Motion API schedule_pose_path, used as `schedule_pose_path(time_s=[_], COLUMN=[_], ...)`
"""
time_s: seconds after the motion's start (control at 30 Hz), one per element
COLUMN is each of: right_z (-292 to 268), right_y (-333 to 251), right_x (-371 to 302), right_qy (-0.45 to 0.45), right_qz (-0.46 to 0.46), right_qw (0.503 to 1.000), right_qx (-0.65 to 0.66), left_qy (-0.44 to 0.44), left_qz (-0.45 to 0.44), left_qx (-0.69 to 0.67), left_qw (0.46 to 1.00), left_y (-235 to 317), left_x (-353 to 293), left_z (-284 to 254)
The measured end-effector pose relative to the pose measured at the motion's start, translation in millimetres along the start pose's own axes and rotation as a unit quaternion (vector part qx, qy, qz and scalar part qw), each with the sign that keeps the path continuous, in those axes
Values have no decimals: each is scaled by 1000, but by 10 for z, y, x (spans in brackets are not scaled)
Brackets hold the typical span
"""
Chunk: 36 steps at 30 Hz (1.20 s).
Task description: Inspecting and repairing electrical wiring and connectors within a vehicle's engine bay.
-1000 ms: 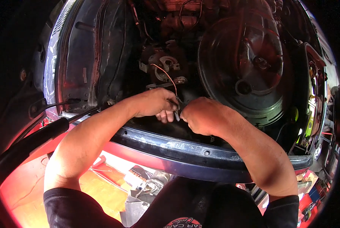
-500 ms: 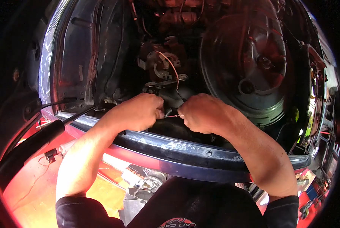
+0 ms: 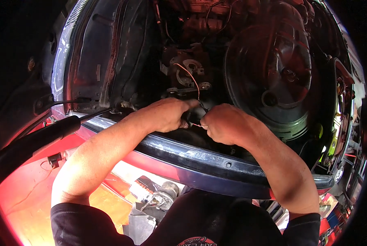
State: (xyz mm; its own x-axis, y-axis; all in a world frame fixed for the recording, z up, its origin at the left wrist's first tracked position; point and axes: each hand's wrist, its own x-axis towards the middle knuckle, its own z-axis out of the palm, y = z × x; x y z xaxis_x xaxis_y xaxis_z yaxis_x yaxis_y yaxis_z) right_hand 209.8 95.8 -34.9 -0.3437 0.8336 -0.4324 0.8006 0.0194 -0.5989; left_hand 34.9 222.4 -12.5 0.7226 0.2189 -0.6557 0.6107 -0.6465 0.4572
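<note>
A thin pinkish-orange wire (image 3: 188, 74) rises from a metal bracket (image 3: 187, 70) and turns dark as it runs down to my right hand (image 3: 226, 124). That hand is closed, its fingers pinching the wire. A short bare-looking piece of wire (image 3: 196, 124) spans the small gap between my hands. My left hand (image 3: 169, 115) is closed around the other end of this piece, with its index finger stretched toward the wire's dark stretch. A small dark bit shows at the left fingertips, too shadowed to name. Both hands are inside an open car compartment, just beyond its front edge.
The painted body edge (image 3: 191, 153) curves beneath my forearms. A black gas strut (image 3: 40, 137) slants in at left. A round dark well (image 3: 269, 82) fills the right side. Below lie an orange sheet (image 3: 105, 201) and a grey cylindrical part (image 3: 167, 190).
The view has shifted, so the compartment appears farther right. My left hand has moved up close to the right, its index finger now extended toward the dark stretch of wire.
</note>
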Motion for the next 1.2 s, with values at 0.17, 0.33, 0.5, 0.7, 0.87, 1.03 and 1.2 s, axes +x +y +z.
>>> schedule_pose_path(time_s=[0.17,0.33,0.5,0.7,0.87,1.03,1.2], right_z=[19,-43,5,-54,-39,52,48], right_y=[-9,-45,17,-10,-18,25,38], right_x=[21,16,29,21,34,70,53], right_qy=[-4,-20,-3,-16,-12,-15,12], right_qz=[15,19,-6,14,9,9,-18], right_qw=[1000,1000,1000,1000,1000,1000,999], right_qx=[1,5,-7,-3,-9,5,24], left_qy=[-27,40,-17,47,16,-53,-73], left_qz=[-4,23,58,49,14,41,5], left_qx=[-27,21,108,238,127,131,211], left_qw=[999,999,992,969,992,989,975], left_y=[-178,-152,21,-27,-110,-55,3], left_x=[-17,-51,30,-14,-74,74,260], left_z=[-24,-7,-37,-26,-53,60,66])
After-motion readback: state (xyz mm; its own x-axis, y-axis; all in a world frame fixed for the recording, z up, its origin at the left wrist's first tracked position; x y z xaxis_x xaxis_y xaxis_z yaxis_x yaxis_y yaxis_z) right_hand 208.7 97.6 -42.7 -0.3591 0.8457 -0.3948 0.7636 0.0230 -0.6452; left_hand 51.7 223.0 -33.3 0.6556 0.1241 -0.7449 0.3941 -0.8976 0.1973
